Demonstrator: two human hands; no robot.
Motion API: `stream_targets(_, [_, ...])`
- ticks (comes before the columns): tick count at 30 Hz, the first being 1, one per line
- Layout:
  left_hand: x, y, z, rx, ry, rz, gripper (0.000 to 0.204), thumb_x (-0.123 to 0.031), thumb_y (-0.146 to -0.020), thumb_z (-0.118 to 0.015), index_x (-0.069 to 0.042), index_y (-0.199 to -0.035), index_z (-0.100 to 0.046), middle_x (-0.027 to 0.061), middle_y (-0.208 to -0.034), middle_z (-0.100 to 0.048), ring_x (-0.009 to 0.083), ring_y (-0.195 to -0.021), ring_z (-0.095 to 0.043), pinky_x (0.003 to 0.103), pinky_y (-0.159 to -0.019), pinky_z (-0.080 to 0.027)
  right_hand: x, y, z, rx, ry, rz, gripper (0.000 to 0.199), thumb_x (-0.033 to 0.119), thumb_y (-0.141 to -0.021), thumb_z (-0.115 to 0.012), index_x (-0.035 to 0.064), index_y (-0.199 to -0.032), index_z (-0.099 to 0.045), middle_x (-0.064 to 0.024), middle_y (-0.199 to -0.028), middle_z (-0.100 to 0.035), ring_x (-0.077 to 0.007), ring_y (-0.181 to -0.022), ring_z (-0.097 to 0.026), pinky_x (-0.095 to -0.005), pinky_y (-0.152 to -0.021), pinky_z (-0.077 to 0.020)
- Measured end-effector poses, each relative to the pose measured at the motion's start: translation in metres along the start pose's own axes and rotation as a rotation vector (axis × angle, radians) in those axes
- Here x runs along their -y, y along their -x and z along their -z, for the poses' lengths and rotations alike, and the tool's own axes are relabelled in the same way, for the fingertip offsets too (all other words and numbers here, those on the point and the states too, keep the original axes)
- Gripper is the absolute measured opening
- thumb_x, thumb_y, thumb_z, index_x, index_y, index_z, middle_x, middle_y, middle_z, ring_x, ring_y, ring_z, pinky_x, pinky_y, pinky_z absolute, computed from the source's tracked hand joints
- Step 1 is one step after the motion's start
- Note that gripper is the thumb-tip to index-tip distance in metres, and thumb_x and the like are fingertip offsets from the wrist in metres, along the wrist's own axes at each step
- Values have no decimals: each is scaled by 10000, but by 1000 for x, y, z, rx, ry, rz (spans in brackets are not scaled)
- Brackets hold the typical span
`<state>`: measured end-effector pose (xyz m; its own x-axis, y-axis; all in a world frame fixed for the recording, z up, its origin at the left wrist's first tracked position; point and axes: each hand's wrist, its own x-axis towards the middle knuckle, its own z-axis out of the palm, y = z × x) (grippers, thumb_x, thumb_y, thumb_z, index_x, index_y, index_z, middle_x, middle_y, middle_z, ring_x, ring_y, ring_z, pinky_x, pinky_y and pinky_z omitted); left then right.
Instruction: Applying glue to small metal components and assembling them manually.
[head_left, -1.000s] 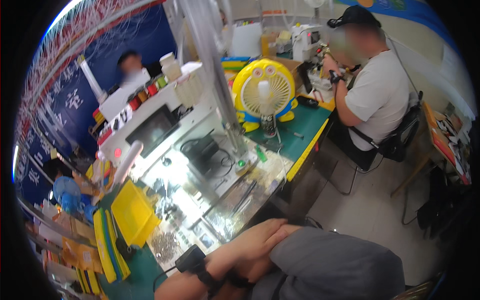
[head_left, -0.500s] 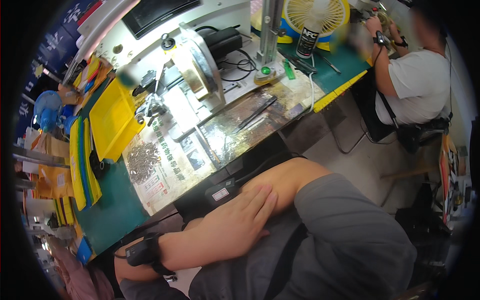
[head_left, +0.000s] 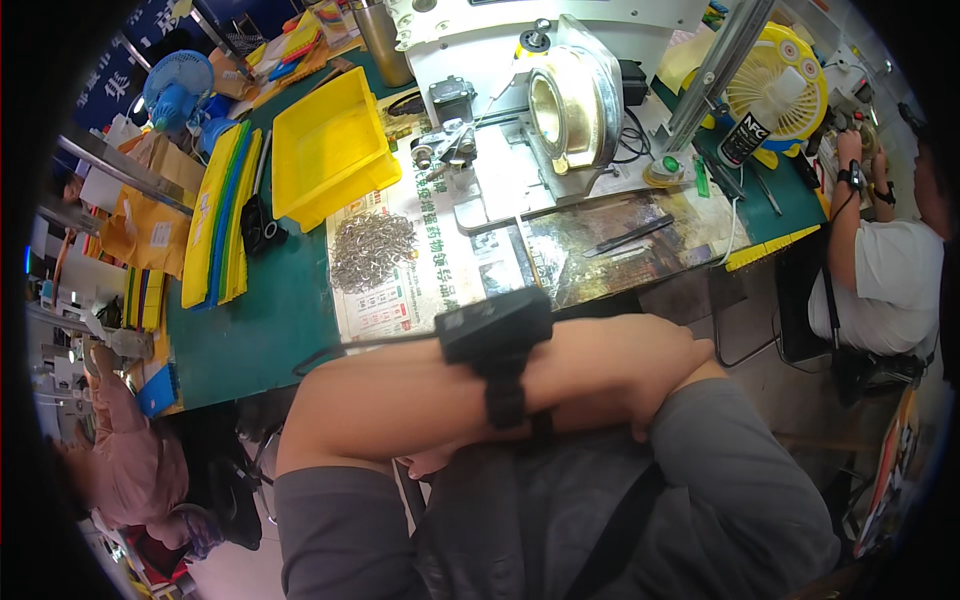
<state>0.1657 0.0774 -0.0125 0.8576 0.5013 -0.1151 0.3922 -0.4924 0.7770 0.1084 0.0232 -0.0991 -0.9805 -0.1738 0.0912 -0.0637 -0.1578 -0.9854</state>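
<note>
My arms are folded in front of my chest, below the workbench's near edge. My left forearm lies across the view with a black wrist device (head_left: 495,330) strapped on it. My left hand (head_left: 645,370) rests on the grey sleeve (head_left: 730,470) of my right arm, holding no object. Of my right hand (head_left: 432,462) only a small pinkish part shows under the left arm, so its state is hidden. The nearest things on the bench are a newspaper sheet (head_left: 400,295) and a pile of small metal pieces (head_left: 370,245).
On the green bench mat (head_left: 250,320) stand a yellow tray (head_left: 335,145), stacked yellow folders (head_left: 215,220), a machine with a brass-coloured disc (head_left: 570,100) and a yellow fan (head_left: 775,95). A person in white (head_left: 880,290) sits right; a person in pink (head_left: 125,460) left.
The view has swung so the bench sits higher and closer. My left forearm has lifted across the middle, and the wrist device has moved from the lower left to the centre.
</note>
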Motion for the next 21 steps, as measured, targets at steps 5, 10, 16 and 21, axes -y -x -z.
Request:
stream_targets(5, [7,4,-9,-70,18,3,572,-160,-709,-764,66,-1192,-556,217,-1167,-632,360,-1095,-645,379,-837,-554,5,11,22,-8,-13,-35,225,235,-909,-648,38,-1010,-688,-150,-930,-692,-325,-857,-662,-418,-762,-524])
stream_targets(10, [2,5,-26,-263,-250,-44,442,-116,-765,-686,66,-1145,-550,236,-1177,-617,387,-1096,-640,379,-812,-559,-15,15,1,-45,-66,-31,228,243,-905,-657,47,-1017,-690,-147,-942,-698,-328,-870,-672,-419,-770,-530])
stream_targets(16, [-21,77,-28,-476,-618,-136,437,-91,-867,-549,86,-1266,-526,236,-1198,-609,360,-1085,-644,361,-845,-559,-15,39,0,-62,-57,-46,234,254,-900,-669,58,-1025,-693,-143,-955,-705,-332,-886,-683,-421,-779,-536])
stream_targets(21, [-20,185,12,-537,-72,-296,311,-201,-898,-671,-19,-1151,-663,197,-1260,-634,331,-1053,-670,403,-849,-555,-2,82,28,-172,179,-111,239,262,-896,-678,67,-1032,-695,-140,-967,-711,-336,-899,-693,-423,-787,-541])
